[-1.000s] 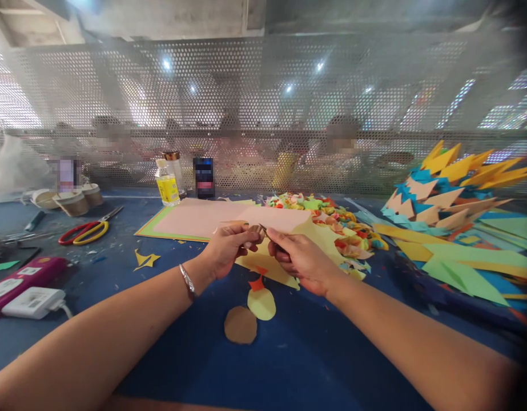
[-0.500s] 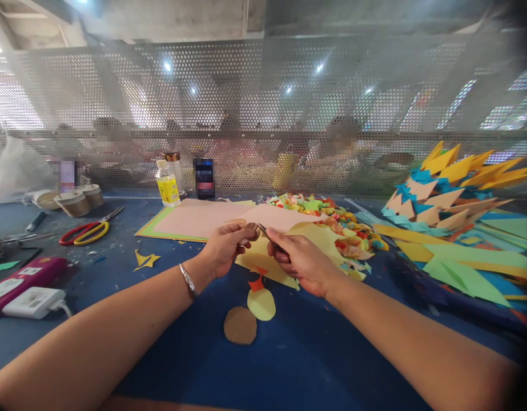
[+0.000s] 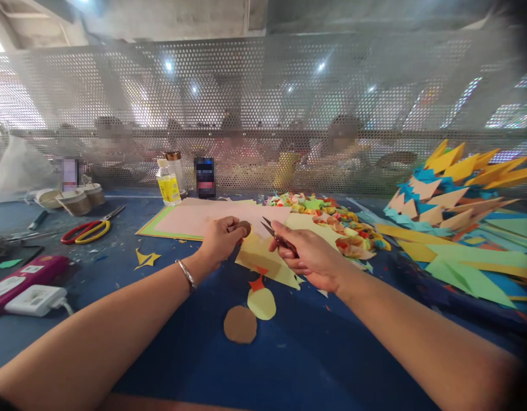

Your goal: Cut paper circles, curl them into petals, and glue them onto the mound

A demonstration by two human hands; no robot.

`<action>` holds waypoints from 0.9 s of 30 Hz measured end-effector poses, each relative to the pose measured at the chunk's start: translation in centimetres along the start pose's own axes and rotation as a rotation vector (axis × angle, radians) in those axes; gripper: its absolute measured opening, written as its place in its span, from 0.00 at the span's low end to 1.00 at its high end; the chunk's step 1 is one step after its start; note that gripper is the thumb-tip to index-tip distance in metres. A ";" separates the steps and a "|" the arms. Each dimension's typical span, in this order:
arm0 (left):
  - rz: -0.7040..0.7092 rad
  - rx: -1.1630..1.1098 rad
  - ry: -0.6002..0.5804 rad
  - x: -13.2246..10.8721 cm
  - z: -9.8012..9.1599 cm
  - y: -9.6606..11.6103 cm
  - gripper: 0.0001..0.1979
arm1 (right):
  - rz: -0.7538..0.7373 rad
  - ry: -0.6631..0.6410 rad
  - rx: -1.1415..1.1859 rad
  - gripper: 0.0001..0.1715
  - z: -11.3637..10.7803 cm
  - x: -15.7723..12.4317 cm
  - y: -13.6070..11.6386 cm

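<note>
My left hand (image 3: pixel 222 242) pinches a small piece of brown cardboard (image 3: pixel 245 228) above the sheets of paper. In my right hand (image 3: pixel 308 251) is a pair of small scissors (image 3: pixel 275 233), its blades pointing up and left, apart from the cardboard; the fingers cover much of its handles. Below the hands, a brown cardboard disc (image 3: pixel 240 325) lies on the blue table next to a pale yellow paper disc (image 3: pixel 262 303), whose upper end meets an orange paper scrap (image 3: pixel 257 282). A yellow paper sheet (image 3: pixel 267 260) lies under and between the hands.
Pink paper (image 3: pixel 190 220) lies behind my left hand, and a heap of colourful paper scraps (image 3: pixel 344 225) behind my right. Red-and-yellow-handled scissors (image 3: pixel 92 228), a bottle (image 3: pixel 168 185) and a magenta box (image 3: pixel 32 279) are leftward. A spiky paper model (image 3: pixel 443 188) stands right, before a perforated screen (image 3: pixel 246 85).
My hands have moved apart: the scissors have come away from the cardboard piece to the right, and my left hand has shifted slightly left with the cardboard.
</note>
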State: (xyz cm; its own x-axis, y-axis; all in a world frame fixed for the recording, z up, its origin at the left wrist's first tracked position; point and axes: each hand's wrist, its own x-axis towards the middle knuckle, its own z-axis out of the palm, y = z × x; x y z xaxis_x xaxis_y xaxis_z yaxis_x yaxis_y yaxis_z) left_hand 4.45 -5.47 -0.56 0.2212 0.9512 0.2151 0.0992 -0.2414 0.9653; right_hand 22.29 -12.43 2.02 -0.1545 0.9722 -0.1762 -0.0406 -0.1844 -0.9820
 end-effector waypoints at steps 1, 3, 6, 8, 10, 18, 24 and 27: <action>-0.018 -0.031 -0.027 0.0 0.0 0.2 0.07 | 0.000 0.006 0.001 0.28 -0.2 0.1 0.0; -0.064 -0.098 -0.085 -0.3 0.1 0.6 0.08 | 0.026 0.018 -0.012 0.28 -0.5 0.3 0.1; -0.109 -0.177 -0.137 -0.6 0.3 1.0 0.09 | 0.069 0.006 -0.060 0.28 -0.7 0.7 0.4; -0.124 -0.217 -0.153 -0.7 0.3 1.1 0.09 | 0.078 -0.008 -0.086 0.28 -0.6 0.7 0.6; -0.135 -0.254 -0.163 -0.8 0.3 1.1 0.10 | 0.086 -0.014 -0.100 0.28 -0.5 0.7 0.6; -0.205 -0.391 -0.232 -0.8 0.4 1.1 0.13 | 0.077 0.002 -0.106 0.28 -0.5 0.6 0.5; -0.251 -0.412 -0.282 -1.2 0.5 1.5 0.12 | 0.056 -0.001 -0.131 0.30 -0.4 0.6 0.5; -0.285 -0.407 -0.303 -1.4 0.5 1.7 0.12 | 0.054 -0.003 -0.135 0.30 -0.4 0.5 0.5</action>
State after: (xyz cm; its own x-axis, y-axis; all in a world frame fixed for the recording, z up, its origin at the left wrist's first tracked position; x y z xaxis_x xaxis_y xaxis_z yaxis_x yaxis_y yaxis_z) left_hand 4.83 -7.31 0.73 0.5143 0.8558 -0.0558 -0.1723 0.1669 0.9708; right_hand 22.60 -11.93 1.39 -0.1556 0.9610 -0.2286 0.1007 -0.2148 -0.9715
